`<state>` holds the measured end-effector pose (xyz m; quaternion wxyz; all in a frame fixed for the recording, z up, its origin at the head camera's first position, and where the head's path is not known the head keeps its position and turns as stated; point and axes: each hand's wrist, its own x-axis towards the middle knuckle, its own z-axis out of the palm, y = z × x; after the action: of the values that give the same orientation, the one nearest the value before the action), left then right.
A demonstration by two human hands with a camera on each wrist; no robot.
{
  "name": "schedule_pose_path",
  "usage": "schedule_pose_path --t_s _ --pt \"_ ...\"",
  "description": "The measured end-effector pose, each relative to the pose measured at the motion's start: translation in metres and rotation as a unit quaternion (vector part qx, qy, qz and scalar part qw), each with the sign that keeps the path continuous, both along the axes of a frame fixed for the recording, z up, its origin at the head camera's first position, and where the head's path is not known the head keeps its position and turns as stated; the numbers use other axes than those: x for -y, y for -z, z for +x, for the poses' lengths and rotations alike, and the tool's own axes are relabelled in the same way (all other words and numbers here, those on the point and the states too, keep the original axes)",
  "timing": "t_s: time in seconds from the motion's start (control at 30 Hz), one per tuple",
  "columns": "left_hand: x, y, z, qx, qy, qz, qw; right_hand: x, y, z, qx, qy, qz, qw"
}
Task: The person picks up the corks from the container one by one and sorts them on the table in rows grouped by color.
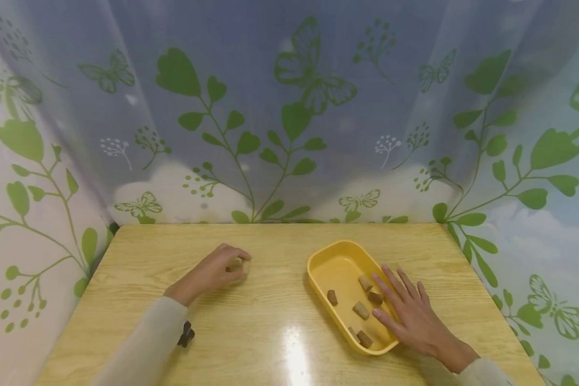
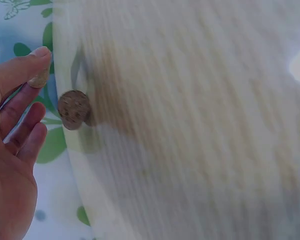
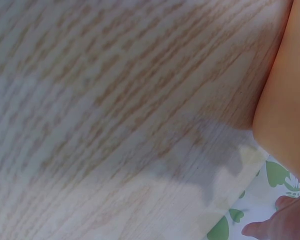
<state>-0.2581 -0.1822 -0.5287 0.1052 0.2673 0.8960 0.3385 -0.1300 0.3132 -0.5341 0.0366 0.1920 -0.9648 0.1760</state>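
Note:
My left hand [image 1: 217,268] is over the left half of the table, thumb and finger pinching a small tan cork [image 2: 39,80] between their tips. A darker brown, speckled cork [image 2: 74,107] stands on the tabletop near those fingertips in the left wrist view; the hand mostly hides it in the head view. On the right, a yellow plastic tray [image 1: 335,249] holds several tan and brown corks [image 1: 361,310]. My right hand [image 1: 412,316] lies across its right rim, fingers straight and spread, thumb reaching over the inside.
The wooden table [image 1: 265,300] has its far edge against a curtain [image 1: 251,107] printed with green leaves and butterflies, which also hangs along both sides. A dark band [image 1: 186,335] shows at the left wrist. Light glares on the tabletop near the front.

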Motion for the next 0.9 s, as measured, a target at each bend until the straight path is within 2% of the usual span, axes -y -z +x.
schedule_pose_path --t_s 0.27,0.57,0.9 --pt "0.009 0.011 0.003 -0.023 -0.016 -0.011 0.9995 0.0 -0.001 -0.001 0.0 0.0 0.0 1.0" --pt "0.011 0.018 0.003 -0.033 -0.013 -0.022 0.9991 0.0 0.001 -0.001 -0.001 0.001 -0.003 1.0" --pt "0.01 0.022 0.003 -0.017 -0.014 -0.022 0.9995 -0.001 0.002 -0.001 0.0 0.001 -0.006 1.0"
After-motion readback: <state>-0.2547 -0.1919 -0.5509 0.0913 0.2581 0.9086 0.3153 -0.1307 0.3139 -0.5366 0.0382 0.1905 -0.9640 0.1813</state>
